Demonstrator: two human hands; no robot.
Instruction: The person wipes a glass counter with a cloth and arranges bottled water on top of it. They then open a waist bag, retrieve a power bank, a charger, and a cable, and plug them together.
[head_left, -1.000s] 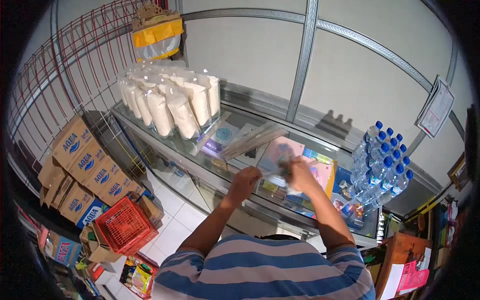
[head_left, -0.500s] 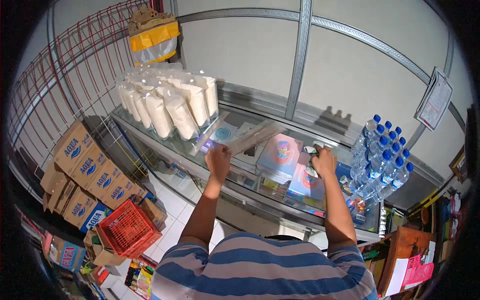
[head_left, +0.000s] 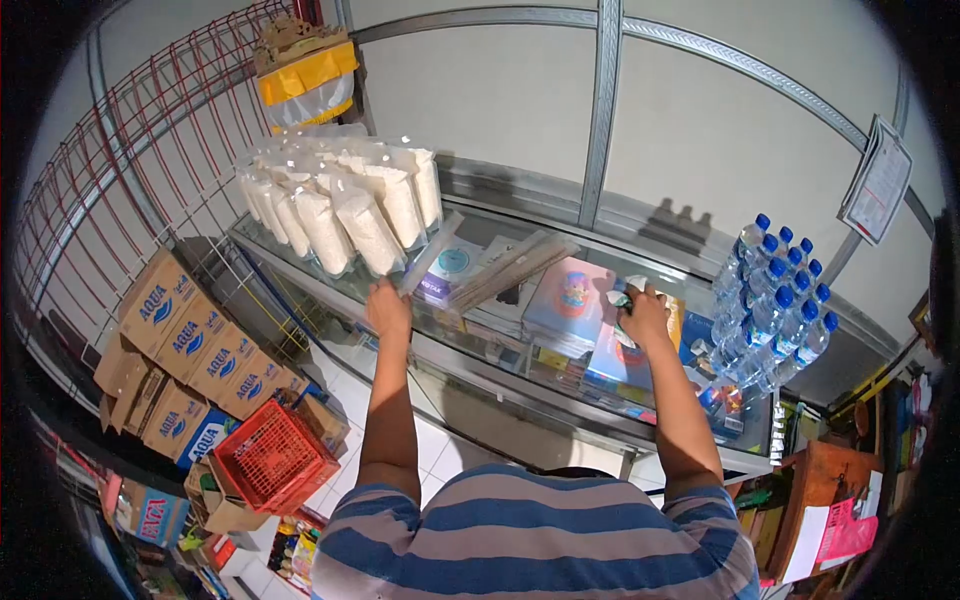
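Shifted to eleven o'clock, the left hand (head_left: 388, 309), grip unclear, seemingly reaches a clear strip (head_left: 436, 252), calling for a pinch; the right hand (head_left: 646, 316) clutches a crumpled wad (head_left: 618, 299) at one.

You stood in a small shop. A glass counter (head_left: 468, 359) ran before you, with clear bags of white goods (head_left: 365, 225) lined up at one end, blue-capped water bottles (head_left: 780, 325) grouped at the other, and picture-covered notebooks (head_left: 568, 297) between them. Cardboard boxes (head_left: 190, 335) marked AQUA stood stacked on your left, beside a red crate (head_left: 275, 455). Toward the dim right edge, crowded wares (head_left: 912, 428) seemed to be shelved, though the view was poor there.
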